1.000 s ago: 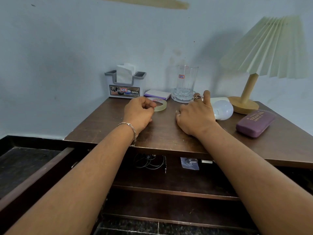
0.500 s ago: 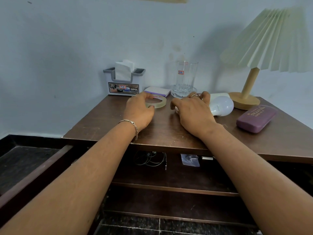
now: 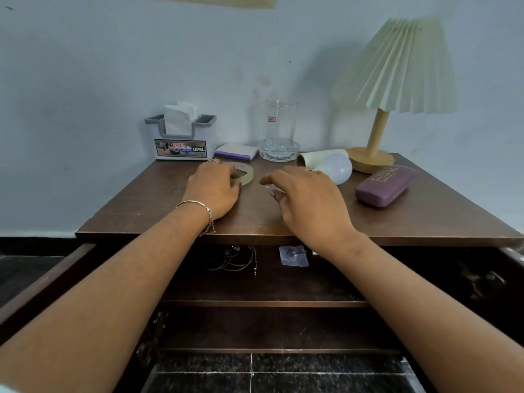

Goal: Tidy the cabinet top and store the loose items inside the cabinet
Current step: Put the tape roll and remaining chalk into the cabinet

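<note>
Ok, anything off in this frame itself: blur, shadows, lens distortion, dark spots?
Head view: soft, even light, the lamp casting a broad shadow on the wall to its left. Head view: the fingers of the right hand are motion-blurred, the left hand crisper. Head view: wide-angle stretch swells the forearms; the cabinet is dim inside.
</note>
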Demonstrator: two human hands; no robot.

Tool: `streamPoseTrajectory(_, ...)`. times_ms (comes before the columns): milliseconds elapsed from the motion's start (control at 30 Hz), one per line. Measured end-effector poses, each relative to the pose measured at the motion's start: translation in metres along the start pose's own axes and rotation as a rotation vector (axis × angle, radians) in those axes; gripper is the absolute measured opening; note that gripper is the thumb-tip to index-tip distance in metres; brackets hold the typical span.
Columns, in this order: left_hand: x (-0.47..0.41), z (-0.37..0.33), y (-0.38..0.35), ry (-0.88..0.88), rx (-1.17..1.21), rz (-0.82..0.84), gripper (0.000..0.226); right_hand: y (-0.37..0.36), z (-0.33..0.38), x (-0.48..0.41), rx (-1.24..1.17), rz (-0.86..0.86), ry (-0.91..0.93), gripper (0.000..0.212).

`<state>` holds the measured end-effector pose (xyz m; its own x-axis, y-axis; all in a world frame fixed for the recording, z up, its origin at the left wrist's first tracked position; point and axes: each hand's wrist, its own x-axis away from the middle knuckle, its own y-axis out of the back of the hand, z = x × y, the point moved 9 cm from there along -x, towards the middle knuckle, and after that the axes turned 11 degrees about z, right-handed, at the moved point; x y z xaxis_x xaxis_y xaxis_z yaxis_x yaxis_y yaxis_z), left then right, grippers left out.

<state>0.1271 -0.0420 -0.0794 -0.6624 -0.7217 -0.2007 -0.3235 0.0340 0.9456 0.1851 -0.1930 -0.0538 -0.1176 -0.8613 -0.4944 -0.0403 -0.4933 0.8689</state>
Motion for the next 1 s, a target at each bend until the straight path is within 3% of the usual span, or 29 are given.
streamPoseTrajectory(100,0.008,-0.004,0.005,-0.039,0.085,-0.003,0.029,0.019,-0.014,0.040,-0.413,-0.140,-0.077,0.026)
streamPoseTrajectory(267,0.046,-0.014,0.024,-0.141,0.227,-0.112,0.026,0.012,-0.045,0.107,-1.136,-0.227,-0.396,0.013)
streamPoseTrajectory(367,0.082,-0.027,0.033,-0.213,0.346,-0.166,0.023,-0.011,-0.062,0.149,-1.406,-0.284,-0.565,0.012)
streamPoseTrajectory(467,0.117,-0.051,0.035,-0.322,0.441,-0.154,0.022,-0.036,-0.084,0.186,-1.528,-0.353,-0.732,0.015)
streamPoseTrajectory(667,0.171,-0.100,0.021,-0.554,0.488,-0.079,0.022,-0.085,-0.133,0.231,-1.533,-0.425,-1.046,0.017)
streamPoseTrajectory(833,0.204,-0.111,-0.016,-0.636,0.348,-0.072,0.024,-0.107,-0.174,0.239,-1.236,-0.407,-1.126,0.017)
streamPoseTrajectory(1000,0.202,-0.100,-0.065,-0.612,0.336,0.037,0.027,-0.111,-0.204,0.226,-0.829,-0.310,-1.148,0.010)
